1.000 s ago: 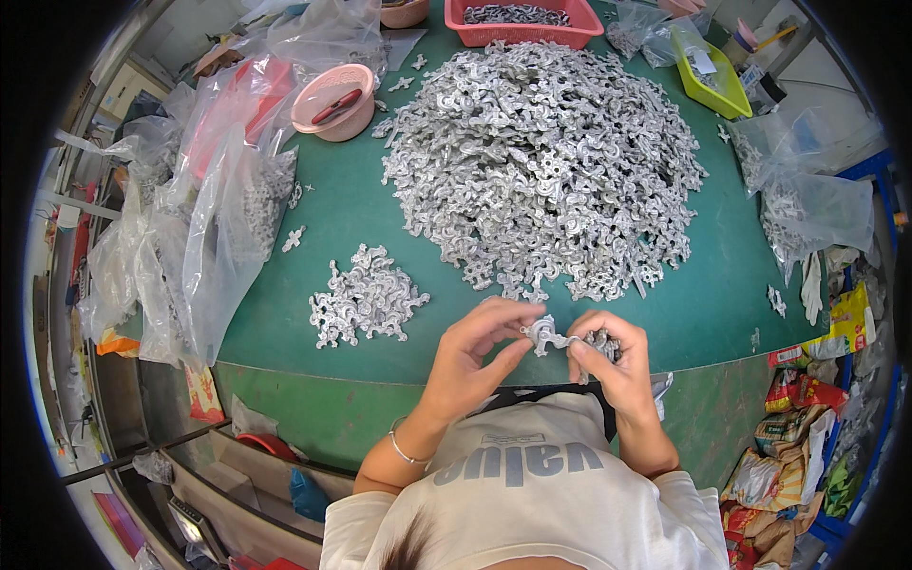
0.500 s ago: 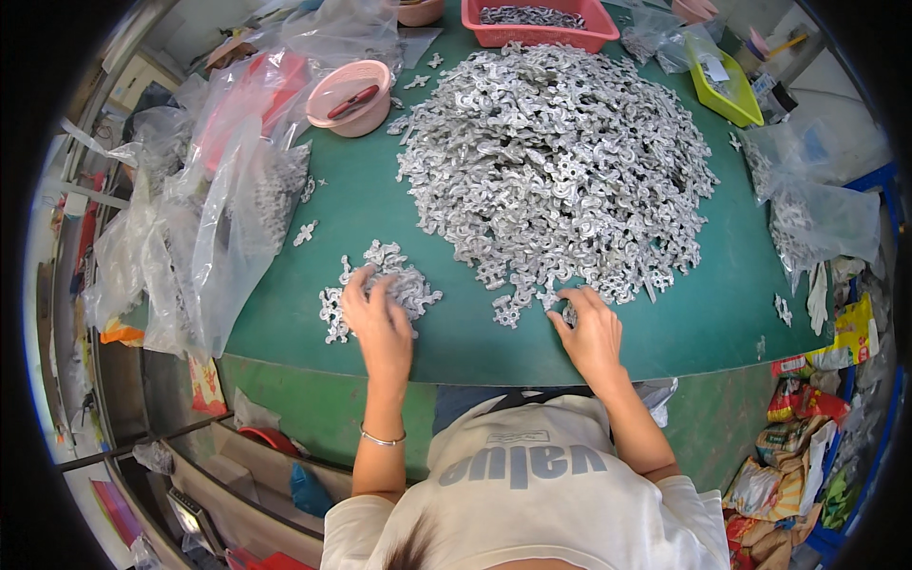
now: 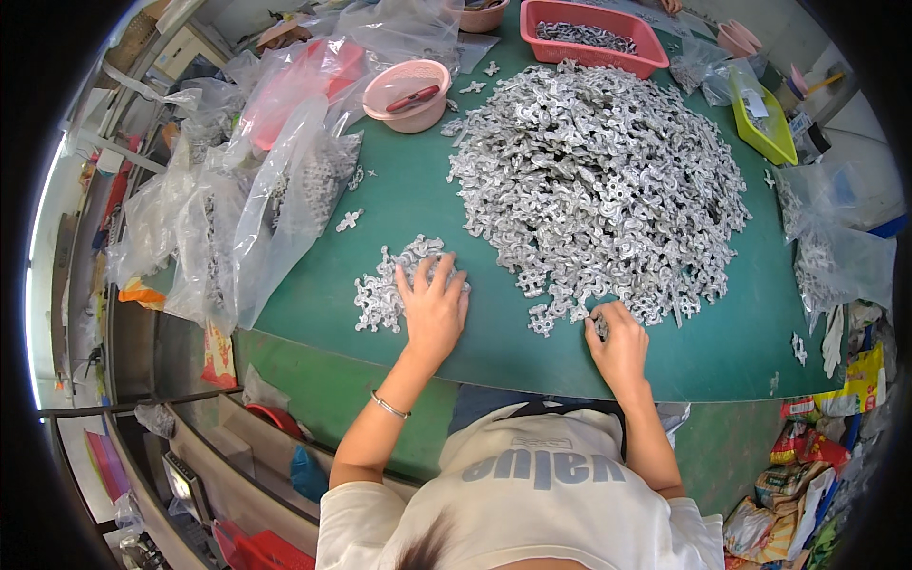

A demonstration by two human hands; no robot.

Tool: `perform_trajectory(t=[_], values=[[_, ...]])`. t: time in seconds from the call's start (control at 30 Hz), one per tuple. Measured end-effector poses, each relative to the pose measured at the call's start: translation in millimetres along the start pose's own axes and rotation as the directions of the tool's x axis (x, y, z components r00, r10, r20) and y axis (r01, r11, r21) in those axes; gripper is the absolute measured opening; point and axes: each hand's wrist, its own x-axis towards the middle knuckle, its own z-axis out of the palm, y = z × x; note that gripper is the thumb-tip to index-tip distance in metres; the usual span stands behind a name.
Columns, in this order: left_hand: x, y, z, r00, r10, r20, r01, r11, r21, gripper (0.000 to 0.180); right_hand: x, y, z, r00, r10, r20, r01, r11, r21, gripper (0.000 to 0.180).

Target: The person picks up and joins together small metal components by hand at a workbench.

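Observation:
A big heap of small silver-grey metal castings [image 3: 598, 190] covers the middle of the green table [image 3: 408, 190]. Nearer the front edge, to the left, lies a smaller pile of the same castings [image 3: 380, 299]. My left hand [image 3: 434, 304] rests at the right side of that pile, fingers spread and pointing away from me, with pieces under the fingertips. At the near edge of the heap, my right hand [image 3: 619, 347] pinches a small metal casting [image 3: 600, 327] between thumb and fingers. Part of that piece is hidden by the fingers.
A pink bowl [image 3: 385, 104] holding a red-handled tool stands behind the small pile. Plastic bags of castings [image 3: 237, 218] line the left side. At the back are a pink tray [image 3: 655, 52] and a yellow-green basket [image 3: 781, 147]. Another person's hand [image 3: 672, 6] shows at the far edge.
My view has shifted, moving the scene right. My left hand has slid from the middle of the small pile to its right side. My right hand has closed around a casting near the heap's edge.

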Motion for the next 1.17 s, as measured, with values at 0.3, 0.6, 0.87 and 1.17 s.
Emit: perform_trajectory(t=[0.3,0.6,0.87,1.17], values=[[9.5,-43.9,-2.8,0.994,-0.090,-0.054,0.094,0.992,0.086,0.019,-1.6,2.2,-9.8,0.998,0.022,-0.061,-0.013,0.992,0.128,0.020],[19.1,17.2,-15.9,0.991,-0.121,0.050,0.124,0.990,-0.063,0.038,-26.4,27.5,-40.8,0.888,0.180,0.424,-0.460,0.286,0.841,0.014],[11.1,89.7,-5.8,0.995,0.034,0.093,-0.011,0.970,-0.241,0.033,-135.8,112.2,-78.3,0.874,-0.064,0.481,-0.483,-0.024,0.875,0.014],[-6.0,125.9,2.0,0.993,0.018,0.116,0.025,0.933,-0.360,0.062,-266.9,315.3,15.7,0.397,0.865,0.306,-0.378,-0.150,0.914,0.026]])
